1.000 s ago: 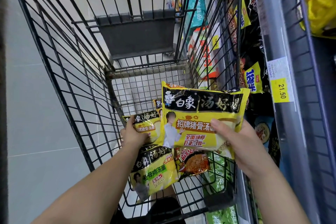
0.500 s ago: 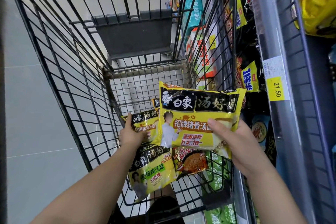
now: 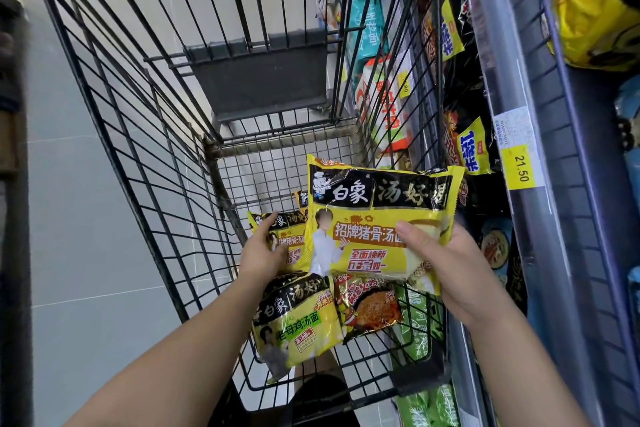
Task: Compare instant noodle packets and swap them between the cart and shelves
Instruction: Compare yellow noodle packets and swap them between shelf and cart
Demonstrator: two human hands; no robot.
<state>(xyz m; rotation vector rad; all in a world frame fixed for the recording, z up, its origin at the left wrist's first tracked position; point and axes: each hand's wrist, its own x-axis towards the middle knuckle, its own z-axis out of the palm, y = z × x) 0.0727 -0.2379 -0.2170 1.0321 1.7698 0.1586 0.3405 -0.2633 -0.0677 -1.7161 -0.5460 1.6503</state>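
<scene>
My right hand (image 3: 446, 260) grips a yellow-and-black noodle packet (image 3: 374, 215) by its lower right corner and holds it over the black wire cart (image 3: 145, 135). My left hand (image 3: 263, 250) is down in the cart and holds a second yellow packet of the same kind (image 3: 291, 239), thumb on its top. Lying on the cart floor are a yellow-and-green chicken-soup packet (image 3: 298, 319), a red-and-black fried-noodle packet (image 3: 367, 305) and part of a green packet (image 3: 419, 315).
Shelves (image 3: 530, 87) of noodle packets run along the right, close against the cart's side, with a yellow price tag (image 3: 519, 166) reading 21.50. Grey tiled floor (image 3: 69, 218) lies to the left. The cart's folded child seat (image 3: 259, 80) is at the far end.
Both hands and their packets stay almost where they were. My left hand has shifted slightly on the lower packet.
</scene>
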